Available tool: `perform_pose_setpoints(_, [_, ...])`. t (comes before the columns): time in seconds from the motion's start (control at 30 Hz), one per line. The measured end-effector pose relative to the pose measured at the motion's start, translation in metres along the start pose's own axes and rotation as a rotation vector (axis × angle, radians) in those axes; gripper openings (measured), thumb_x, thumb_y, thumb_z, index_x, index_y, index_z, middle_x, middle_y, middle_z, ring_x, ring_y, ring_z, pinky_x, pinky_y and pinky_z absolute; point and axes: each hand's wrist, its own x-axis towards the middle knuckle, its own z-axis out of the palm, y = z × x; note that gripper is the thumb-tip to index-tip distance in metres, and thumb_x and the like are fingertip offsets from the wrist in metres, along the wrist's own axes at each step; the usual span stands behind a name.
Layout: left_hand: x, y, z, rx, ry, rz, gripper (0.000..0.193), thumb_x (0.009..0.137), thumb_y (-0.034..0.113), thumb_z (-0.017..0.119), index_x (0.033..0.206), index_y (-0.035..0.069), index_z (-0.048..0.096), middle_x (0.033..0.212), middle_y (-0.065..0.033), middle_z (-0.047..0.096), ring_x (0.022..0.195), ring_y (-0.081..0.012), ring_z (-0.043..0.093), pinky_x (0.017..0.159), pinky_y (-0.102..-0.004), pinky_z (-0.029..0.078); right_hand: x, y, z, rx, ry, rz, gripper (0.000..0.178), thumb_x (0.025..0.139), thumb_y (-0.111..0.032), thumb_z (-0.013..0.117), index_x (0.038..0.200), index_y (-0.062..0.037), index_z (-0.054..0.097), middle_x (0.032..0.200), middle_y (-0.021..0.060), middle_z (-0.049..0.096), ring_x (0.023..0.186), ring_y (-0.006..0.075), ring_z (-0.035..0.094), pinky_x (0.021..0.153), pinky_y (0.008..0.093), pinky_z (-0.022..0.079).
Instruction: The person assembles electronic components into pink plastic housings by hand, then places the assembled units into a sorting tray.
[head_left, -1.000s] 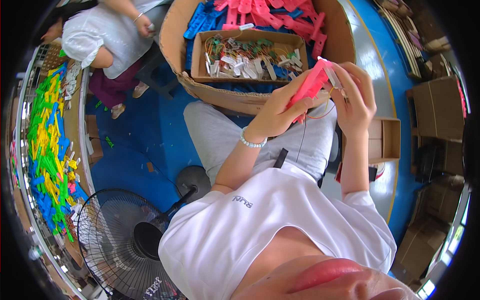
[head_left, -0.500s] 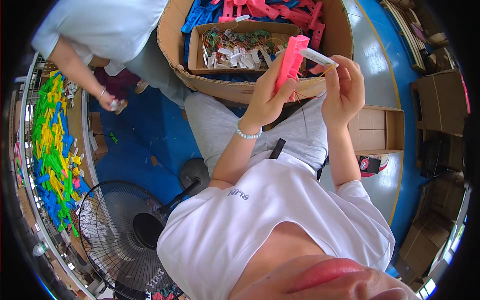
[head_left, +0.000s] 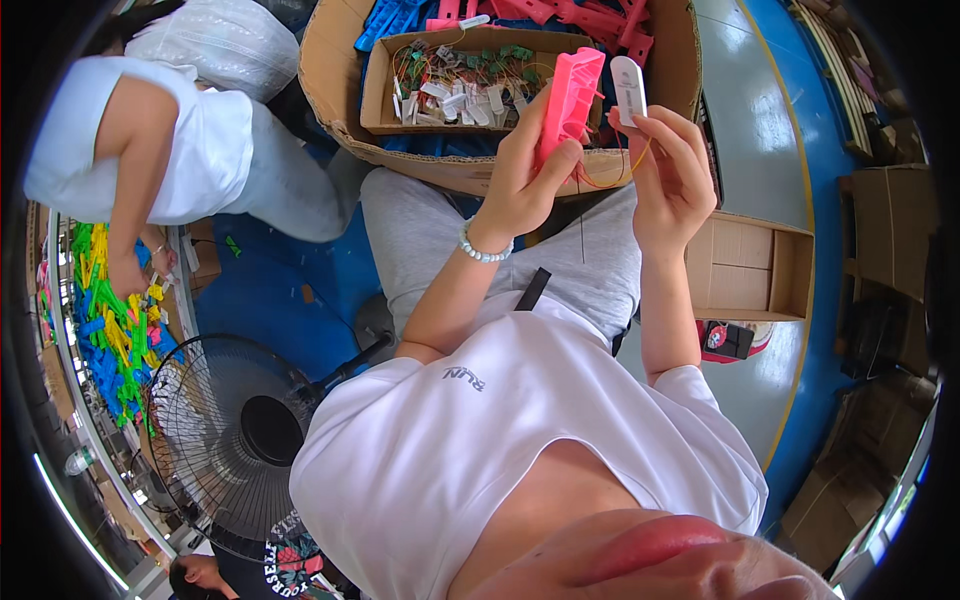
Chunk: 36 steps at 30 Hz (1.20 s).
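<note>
My left hand (head_left: 528, 178), wearing a beaded bracelet, grips a pink plastic shell (head_left: 568, 105) whose ribbed hollow side faces right. A flat white round-ended plastic piece (head_left: 628, 88) stands upright in the fingers of my right hand (head_left: 672, 182), slightly apart from the shell. Thin orange and red wires (head_left: 606, 186) loop between the two hands, and a dark strand hangs below. Behind my hands, a small cardboard box (head_left: 372, 92) holds white pieces, wires and green circuit boards. It sits inside a large carton (head_left: 330, 112) with pink and blue plastic parts.
A co-worker (head_left: 150, 130) at the left reaches into a pile of green, yellow and blue parts (head_left: 110, 320) on a bench. A black standing fan (head_left: 240, 430) is close to my left side. To my right lies a shallow cardboard tray (head_left: 740, 262); more cartons (head_left: 890, 230) are beyond.
The white piece has turned from slanting toward the shell to upright, and now stands apart from it. Both hands still hold their pieces. The co-worker has moved over the bench at the left.
</note>
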Motion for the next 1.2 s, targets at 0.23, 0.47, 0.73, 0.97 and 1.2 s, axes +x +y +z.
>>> perform_pose_setpoints(0.23, [0.005,0.004,0.013,-0.003,0.006,-0.006,0.052,0.102,0.020,0.051,0.145,0.000,0.031,0.110,-0.0117,0.059,0.092,-0.0144,0.060,0.079,-0.0296,0.053,0.009,0.013,-0.020,0.368,-0.048,0.013,0.033,0.081,0.016,0.054,0.111,0.0107,0.066,0.117,0.0195,0.060,0.097,0.0241,0.065,0.084,0.0285,0.050])
perform_pose_setpoints(0.47, [0.003,0.014,0.016,-0.028,0.027,-0.009,0.052,0.102,0.021,0.051,0.145,-0.001,0.031,0.112,-0.0114,0.059,0.095,-0.0149,0.060,0.082,-0.0297,0.052,0.017,0.005,-0.012,0.319,-0.036,-0.004,0.028,0.079,0.015,0.067,0.106,0.0085,0.067,0.111,0.0189,0.063,0.093,0.0222,0.067,0.078,0.0295,0.056])
perform_pose_setpoints(0.73, [-0.008,0.021,0.010,-0.160,0.041,-0.083,0.053,0.102,0.020,0.050,0.146,-0.001,0.029,0.122,-0.0117,0.058,0.098,-0.0154,0.063,0.079,-0.0297,0.055,0.032,-0.008,-0.004,-0.170,-0.151,-0.402,0.018,0.079,0.009,0.071,0.096,0.0050,0.067,0.086,0.0170,0.069,0.073,0.0224,0.069,0.063,0.0272,0.056])
perform_pose_setpoints(0.97, [-0.015,0.022,0.001,-0.342,0.007,-0.158,0.057,0.101,0.022,0.053,0.148,-0.002,0.031,0.116,-0.0089,0.060,0.097,-0.0119,0.059,0.087,-0.0282,0.048,0.030,-0.003,0.012,-0.161,-0.144,-0.440,0.017,0.084,0.007,0.069,0.099,0.0047,0.063,0.085,0.0182,0.069,0.070,0.0233,0.069,0.062,0.0275,0.056])
perform_pose_setpoints(1.2, [-0.019,0.025,-0.022,-0.290,-0.159,-0.234,0.057,0.100,0.028,0.054,0.145,-0.001,0.036,0.096,-0.0061,0.062,0.072,-0.0115,0.060,0.064,-0.0269,0.051,0.037,-0.008,0.018,-0.211,-0.231,-0.285,0.017,0.084,0.004,0.071,0.099,0.0037,0.063,0.088,0.0127,0.067,0.075,0.0169,0.060,0.069,0.0274,0.051])
